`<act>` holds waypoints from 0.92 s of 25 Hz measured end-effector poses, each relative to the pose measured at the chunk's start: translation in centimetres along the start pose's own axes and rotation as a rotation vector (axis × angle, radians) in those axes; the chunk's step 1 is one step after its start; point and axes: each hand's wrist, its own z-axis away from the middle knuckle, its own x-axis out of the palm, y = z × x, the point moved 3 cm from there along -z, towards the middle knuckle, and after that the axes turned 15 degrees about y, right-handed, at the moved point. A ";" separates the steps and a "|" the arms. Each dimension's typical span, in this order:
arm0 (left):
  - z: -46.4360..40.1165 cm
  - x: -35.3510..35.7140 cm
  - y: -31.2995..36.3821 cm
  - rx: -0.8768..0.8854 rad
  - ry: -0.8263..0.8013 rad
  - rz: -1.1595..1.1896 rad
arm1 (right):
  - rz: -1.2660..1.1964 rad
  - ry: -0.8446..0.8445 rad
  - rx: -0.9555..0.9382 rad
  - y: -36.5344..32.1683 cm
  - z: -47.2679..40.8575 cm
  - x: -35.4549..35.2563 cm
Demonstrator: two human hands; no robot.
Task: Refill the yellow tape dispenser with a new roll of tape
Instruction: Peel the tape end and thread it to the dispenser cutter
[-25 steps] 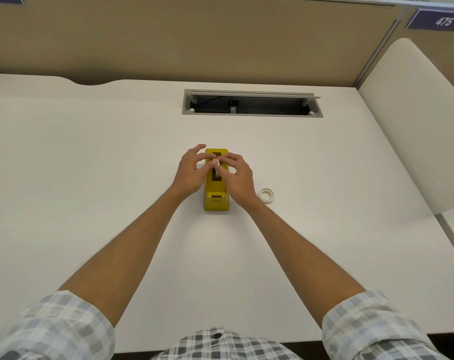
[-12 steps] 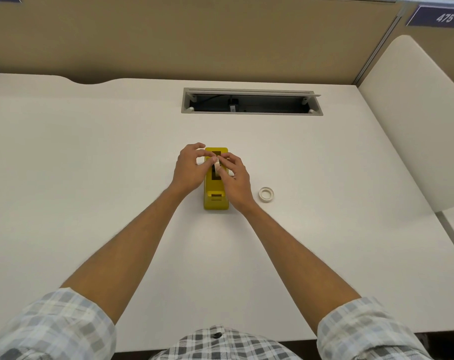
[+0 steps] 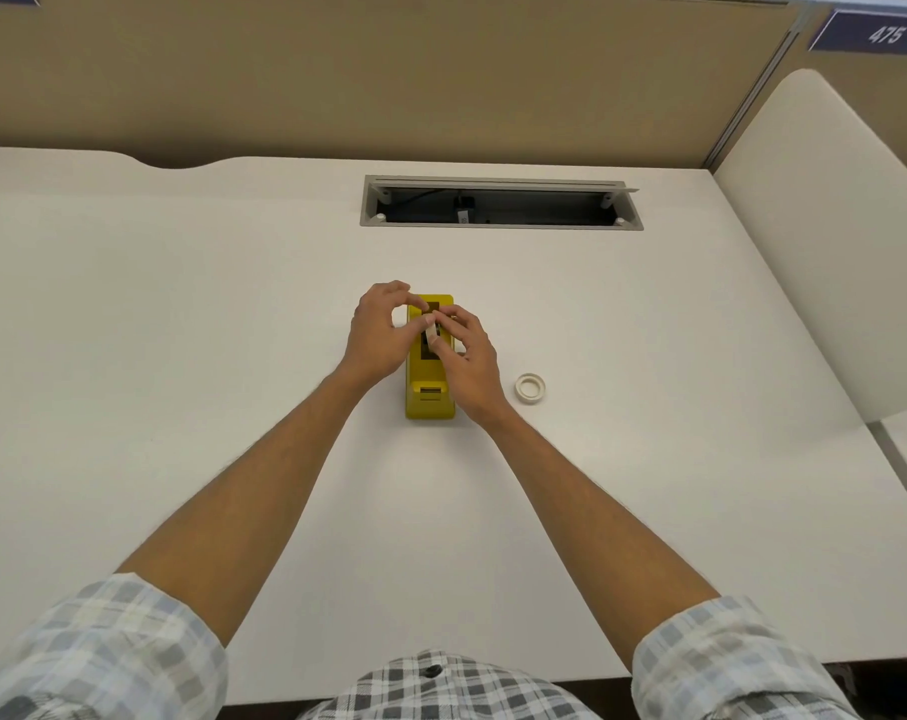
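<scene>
yellow tape dispenser (image 3: 429, 379): blocky, dark slot on top, mid-bench (image 3: 181, 330) | my left hand (image 3: 378, 335) and right hand (image 3: 464, 358) pinch a white tape roll (image 3: 431, 335) above the slot | white ring (image 3: 530, 387) near, right

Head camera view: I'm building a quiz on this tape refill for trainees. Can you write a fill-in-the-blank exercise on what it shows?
1. The tape dispenser on the desk is coloured ____.
2. The loose white ring lies on the desk to the ____ of the dispenser.
3. Both the left hand and the right hand are over the ____.
4. The sign at top right reads ____.

Missing words: yellow; right; dispenser; 475
</scene>
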 end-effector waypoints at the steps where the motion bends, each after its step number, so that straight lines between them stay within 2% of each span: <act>1: -0.1 0.1 0.0 -0.009 0.003 0.010 | 0.003 -0.003 0.001 0.1 0.0 0.0; 7: -0.6 0.2 -0.8 -0.066 -0.009 0.013 | 0.042 0.028 -0.005 0.4 -0.1 -0.1; 16: -0.1 0.4 -1.4 -0.036 -0.077 0.001 | 0.024 0.046 0.017 0.4 0.2 0.1; 23: 0.8 0.1 -1.7 -0.050 -0.071 0.054 | 0.041 0.097 0.021 -0.2 -0.1 -0.2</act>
